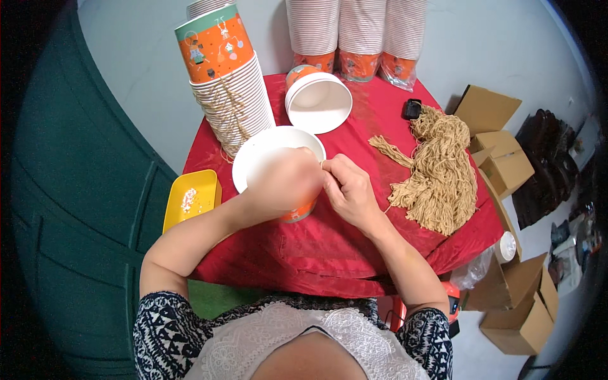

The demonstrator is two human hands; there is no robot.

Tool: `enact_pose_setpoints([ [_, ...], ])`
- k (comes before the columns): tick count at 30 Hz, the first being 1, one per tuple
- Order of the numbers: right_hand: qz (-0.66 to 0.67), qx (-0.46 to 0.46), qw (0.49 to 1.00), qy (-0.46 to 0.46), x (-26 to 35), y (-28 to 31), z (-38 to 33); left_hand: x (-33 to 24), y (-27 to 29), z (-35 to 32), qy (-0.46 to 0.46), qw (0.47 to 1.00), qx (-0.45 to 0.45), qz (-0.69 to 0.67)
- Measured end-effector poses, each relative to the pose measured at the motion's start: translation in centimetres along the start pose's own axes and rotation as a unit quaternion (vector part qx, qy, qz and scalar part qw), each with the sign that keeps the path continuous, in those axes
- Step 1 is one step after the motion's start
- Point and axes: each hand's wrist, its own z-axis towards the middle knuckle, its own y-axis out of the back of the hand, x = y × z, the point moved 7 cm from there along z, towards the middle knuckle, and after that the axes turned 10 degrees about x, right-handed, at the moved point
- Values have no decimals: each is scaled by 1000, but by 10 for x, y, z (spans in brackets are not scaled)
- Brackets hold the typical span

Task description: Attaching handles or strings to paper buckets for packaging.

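Far out to the left of my left hand is a yellow tray (177, 212) with a small scatter of white bits in it, and nearer, beyond that same hand, leans a tall stack of paper tubs (244, 95), with tan strands (235, 117) hanging down its side. My left hand (288, 178) is over the front of a white-lined tub (258, 152), which sits upright right beneath it (the hand is blurred, so I cannot tell how its fingers are set). Past my hands another tub (323, 107) lies on its side, mouth toward me, and farther off, by the wall, stand three wrapped stacks (361, 38). My right hand (347, 190) is at the right edge of the upright tub's rim, thumb and forefinger pressed together; what lies between them is too small to make out. Just to the right of it, on the red cloth (304, 259), a thick bundle of tan cord (443, 180) is spread, with a small black object (412, 109) at its far end. Farthest right of that hand, off the cloth, are cardboard boxes (506, 164).
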Motion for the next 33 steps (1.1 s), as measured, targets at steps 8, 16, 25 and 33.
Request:
enact_pose_setpoints([
  [8, -3, -18, 1000, -14, 1, 2, -2, -24, -1, -15, -148, 936, -137, 289],
  [16, 53, -9, 998, -39, -3, 0, -3, -25, -2, -21, -147, 933, -156, 288],
  [25, 196, 73, 971, -114, -7, -8, -1, -18, 0, -20, -145, 951, -145, 231],
  [33, 151, 31, 984, -93, 1, -3, -3, -4, 6, -11, -24, 996, -50, 76],
])
